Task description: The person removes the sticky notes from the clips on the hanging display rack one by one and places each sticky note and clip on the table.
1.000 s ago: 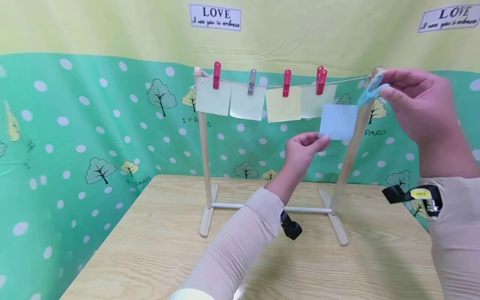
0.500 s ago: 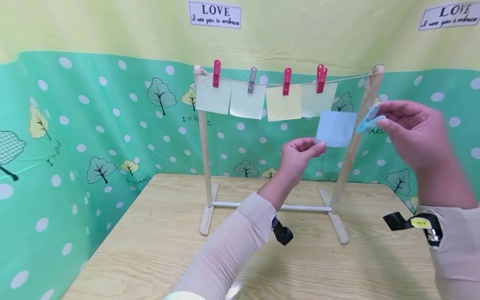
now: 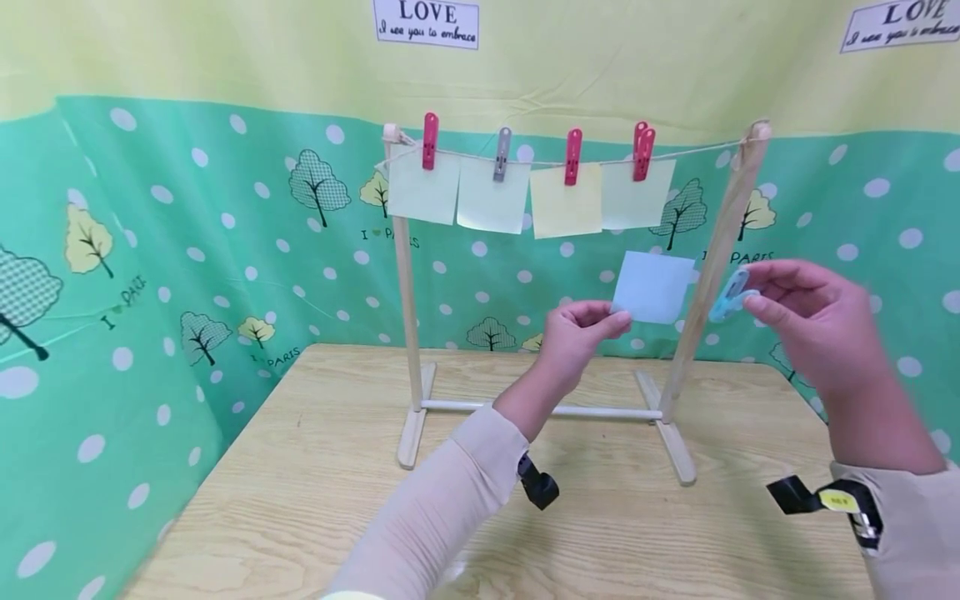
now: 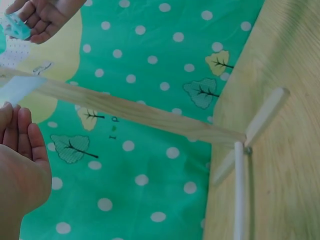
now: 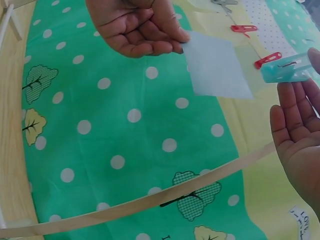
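My left hand (image 3: 573,342) pinches a square light-blue sticky note (image 3: 654,287) by its lower left corner, below the string. In my right hand (image 3: 817,321) is a light-blue clothespin (image 3: 729,298), held between thumb and fingers just right of the rack's right post. The right wrist view shows the note (image 5: 215,65) apart from the clothespin (image 5: 287,67). On the string (image 3: 697,152) hang several pale notes, among them a yellow note (image 3: 566,202), held by red clothespins (image 3: 573,157) and a grey clothespin (image 3: 502,155).
A wooden rack with a left post (image 3: 407,308), a right post (image 3: 712,258) and a white crossbar (image 3: 600,412) stands on the wood-grain table (image 3: 300,467). Behind it hangs a green and yellow curtain (image 3: 300,258) with dots and printed trees.
Both hands have come down from near the string, the left also moving left with the note. The right hand has lowered with the clothespin from the top of the right post.
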Available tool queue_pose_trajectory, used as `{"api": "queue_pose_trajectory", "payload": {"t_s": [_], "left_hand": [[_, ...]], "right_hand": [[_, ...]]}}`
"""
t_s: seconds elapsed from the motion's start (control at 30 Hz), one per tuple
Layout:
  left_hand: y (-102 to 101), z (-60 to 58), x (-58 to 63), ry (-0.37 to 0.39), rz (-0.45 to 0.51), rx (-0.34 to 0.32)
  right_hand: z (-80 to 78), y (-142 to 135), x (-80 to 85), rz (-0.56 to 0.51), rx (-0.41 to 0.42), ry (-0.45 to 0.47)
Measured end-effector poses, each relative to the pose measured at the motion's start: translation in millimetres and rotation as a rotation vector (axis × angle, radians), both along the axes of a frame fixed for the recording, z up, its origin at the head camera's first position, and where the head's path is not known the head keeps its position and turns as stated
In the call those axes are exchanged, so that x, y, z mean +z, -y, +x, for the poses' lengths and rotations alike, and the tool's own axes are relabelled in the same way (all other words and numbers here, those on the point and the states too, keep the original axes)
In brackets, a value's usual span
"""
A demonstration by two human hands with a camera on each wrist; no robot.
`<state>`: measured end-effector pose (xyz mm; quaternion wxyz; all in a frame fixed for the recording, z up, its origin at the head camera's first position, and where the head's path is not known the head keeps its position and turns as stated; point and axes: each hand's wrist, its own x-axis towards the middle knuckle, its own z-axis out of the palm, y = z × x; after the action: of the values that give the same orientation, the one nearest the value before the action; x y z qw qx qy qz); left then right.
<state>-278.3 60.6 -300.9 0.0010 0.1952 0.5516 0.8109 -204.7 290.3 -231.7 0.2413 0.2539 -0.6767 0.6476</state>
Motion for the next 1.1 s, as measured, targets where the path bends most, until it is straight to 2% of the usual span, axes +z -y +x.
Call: {"api": "queue_pose_trajectory", "payload": {"t_s": [0.37,0.63,0.87,1.1], "left_hand": [[24,4.1,-24.8,0.02,-0.014,0.001],[49,6.2,-43.8,0.022,-0.016,0.035],[71,13.7,-54.9,0.03,0.004,0.029],[92,19.5,-66.6,0.026,0.006,0.051]], "right_hand": [[6.0,-2,-26.1,0.004,0.034,-0.018],[7.3,-5,-44.7,-0.067,0.081,-0.023],[8.5,-7,-58.2,-0.067,0.04,0.0],[8.4,-12,-68.5,-0.065,0.061,0.002]]}}
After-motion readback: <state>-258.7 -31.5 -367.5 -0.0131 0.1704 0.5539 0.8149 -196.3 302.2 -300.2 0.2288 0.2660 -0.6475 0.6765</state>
